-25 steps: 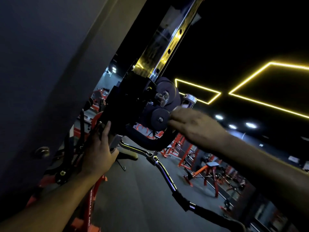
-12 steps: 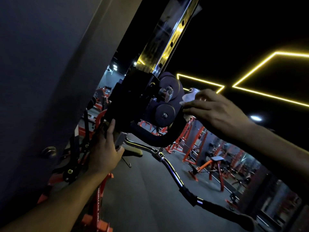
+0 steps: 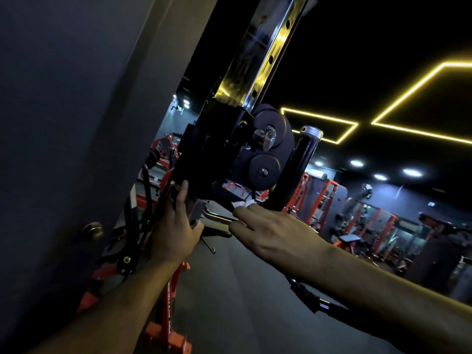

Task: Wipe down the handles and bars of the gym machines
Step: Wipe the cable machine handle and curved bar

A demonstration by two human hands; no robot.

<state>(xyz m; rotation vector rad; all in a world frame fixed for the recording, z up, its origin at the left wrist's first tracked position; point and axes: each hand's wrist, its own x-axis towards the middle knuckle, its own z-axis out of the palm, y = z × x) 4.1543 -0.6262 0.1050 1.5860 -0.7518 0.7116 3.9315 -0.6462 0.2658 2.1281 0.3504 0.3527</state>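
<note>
**Right hand drops from the handle's capped end to its lower bend**

Against the dark wall at far left, a round door knob point(image 3: 92, 230) sits level with the left forearm. Just right of it, the left hand point(image 3: 173, 232) stays where it was half a second ago, on the lower edge of the black pulley carriage point(image 3: 204, 159): its fingers lie mostly straight up along the frame, and the thumb hooks beside a small grey tab point(image 3: 196, 213). Whether the thumb truly grips that tab cannot be told.

The carriage rides on a chrome upright point(image 3: 265, 52) drilled with holes, and two black pulley wheels point(image 3: 265, 152) sit on its right face. Around them curves the black U-shaped handle point(image 3: 296, 169), which rises to a shiny metal cap at upper right and sweeps down under the wheels.

Half a second ago the right hand point(image 3: 275, 233) was up beside that capped end. It now sits lower and nearer, at the bottom bend of the handle, with fingers stretched fairly straight and close together, pressing a small white cloth point(image 3: 241, 203) against the bar's underside. Only a strip of the cloth peeps past the fingertips.

A chrome curl bar point(image 3: 219, 217) hangs below the hands. Far right, orange racks point(image 3: 316, 198) stand under yellow ceiling light strips point(image 3: 408, 93).
</note>
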